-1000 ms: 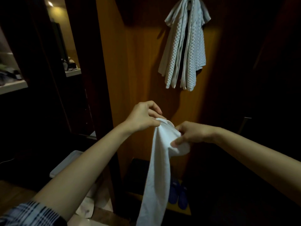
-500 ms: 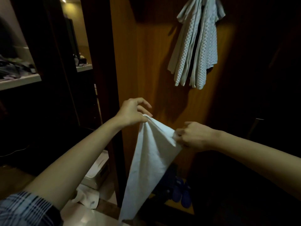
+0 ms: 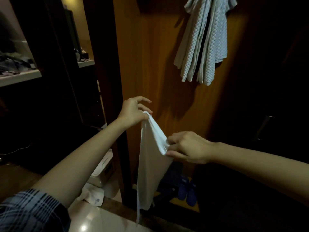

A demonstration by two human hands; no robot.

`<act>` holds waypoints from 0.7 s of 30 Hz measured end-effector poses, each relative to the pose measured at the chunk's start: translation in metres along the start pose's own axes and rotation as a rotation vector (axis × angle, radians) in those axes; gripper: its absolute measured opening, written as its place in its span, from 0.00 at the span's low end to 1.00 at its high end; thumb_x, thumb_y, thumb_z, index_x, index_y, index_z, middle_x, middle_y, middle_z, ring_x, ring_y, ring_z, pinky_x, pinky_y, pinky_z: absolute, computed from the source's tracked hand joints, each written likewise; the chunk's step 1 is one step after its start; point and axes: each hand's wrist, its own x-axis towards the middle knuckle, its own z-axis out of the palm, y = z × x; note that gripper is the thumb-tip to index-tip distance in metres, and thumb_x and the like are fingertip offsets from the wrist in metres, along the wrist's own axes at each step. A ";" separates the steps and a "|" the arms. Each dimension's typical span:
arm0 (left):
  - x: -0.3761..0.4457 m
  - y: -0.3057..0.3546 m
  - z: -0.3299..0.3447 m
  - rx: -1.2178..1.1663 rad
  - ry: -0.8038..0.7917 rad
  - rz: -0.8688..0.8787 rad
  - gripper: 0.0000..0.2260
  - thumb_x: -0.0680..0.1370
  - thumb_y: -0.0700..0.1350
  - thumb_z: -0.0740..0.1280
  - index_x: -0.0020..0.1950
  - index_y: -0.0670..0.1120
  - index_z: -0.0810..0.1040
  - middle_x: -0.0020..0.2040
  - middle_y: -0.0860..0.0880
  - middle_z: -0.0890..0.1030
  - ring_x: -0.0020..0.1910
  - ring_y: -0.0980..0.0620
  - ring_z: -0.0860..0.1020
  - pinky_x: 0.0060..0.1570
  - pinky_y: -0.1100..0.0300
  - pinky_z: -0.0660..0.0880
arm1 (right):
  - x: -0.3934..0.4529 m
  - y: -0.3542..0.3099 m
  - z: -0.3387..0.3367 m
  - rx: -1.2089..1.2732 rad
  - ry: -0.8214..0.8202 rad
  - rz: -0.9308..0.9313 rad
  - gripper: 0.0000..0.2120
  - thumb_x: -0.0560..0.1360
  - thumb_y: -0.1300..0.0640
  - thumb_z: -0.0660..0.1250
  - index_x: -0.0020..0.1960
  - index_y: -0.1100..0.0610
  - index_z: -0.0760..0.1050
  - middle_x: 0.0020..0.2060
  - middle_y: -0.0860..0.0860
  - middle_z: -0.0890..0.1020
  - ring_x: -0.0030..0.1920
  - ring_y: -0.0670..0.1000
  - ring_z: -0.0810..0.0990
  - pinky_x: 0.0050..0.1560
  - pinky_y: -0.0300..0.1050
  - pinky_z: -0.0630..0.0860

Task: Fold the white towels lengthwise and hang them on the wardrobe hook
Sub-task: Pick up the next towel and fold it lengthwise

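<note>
A plain white towel hangs down in front of the wooden wardrobe panel, held by its top edge. My left hand pinches the upper left corner between thumb and fingers. My right hand pinches the other top corner, lower and to the right. The cloth sags between the two hands and tapers toward the floor. High on the panel, textured pale towels hang bunched together; the hook under them is hidden.
Blue slippers stand on the wardrobe floor. A white box and a crumpled white cloth lie at the lower left. Shelves with clutter are at the left. A dark door with a metal handle is at the right.
My hands have drawn apart, spreading the towel's top edge; the right hand has dropped lower. The view has shifted so the hanging towels sit further right.
</note>
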 end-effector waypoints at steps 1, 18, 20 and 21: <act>0.002 -0.004 0.002 -0.012 0.016 0.003 0.22 0.65 0.31 0.72 0.55 0.49 0.78 0.38 0.54 0.83 0.39 0.61 0.82 0.41 0.62 0.81 | 0.003 0.002 0.007 0.144 0.035 0.094 0.17 0.79 0.46 0.58 0.44 0.55 0.79 0.38 0.45 0.74 0.40 0.45 0.73 0.42 0.41 0.69; 0.005 -0.021 0.000 0.010 -0.030 -0.022 0.23 0.65 0.30 0.71 0.56 0.48 0.78 0.40 0.52 0.84 0.41 0.58 0.83 0.42 0.61 0.80 | 0.001 -0.006 -0.008 -0.097 -0.098 -0.079 0.04 0.75 0.57 0.64 0.47 0.52 0.69 0.41 0.48 0.76 0.36 0.48 0.70 0.42 0.39 0.49; 0.004 -0.026 -0.001 0.027 -0.005 -0.031 0.22 0.66 0.31 0.71 0.56 0.48 0.78 0.39 0.53 0.83 0.41 0.59 0.82 0.40 0.64 0.80 | 0.001 0.005 -0.009 -0.174 -0.092 0.028 0.03 0.78 0.56 0.60 0.51 0.52 0.70 0.44 0.49 0.74 0.40 0.50 0.72 0.44 0.41 0.50; 0.005 -0.030 -0.004 0.023 0.016 -0.041 0.20 0.67 0.31 0.71 0.55 0.48 0.78 0.39 0.54 0.83 0.40 0.60 0.81 0.38 0.66 0.78 | 0.000 0.012 -0.011 -0.215 -0.076 0.104 0.04 0.79 0.55 0.58 0.52 0.52 0.71 0.45 0.48 0.71 0.42 0.50 0.71 0.45 0.42 0.51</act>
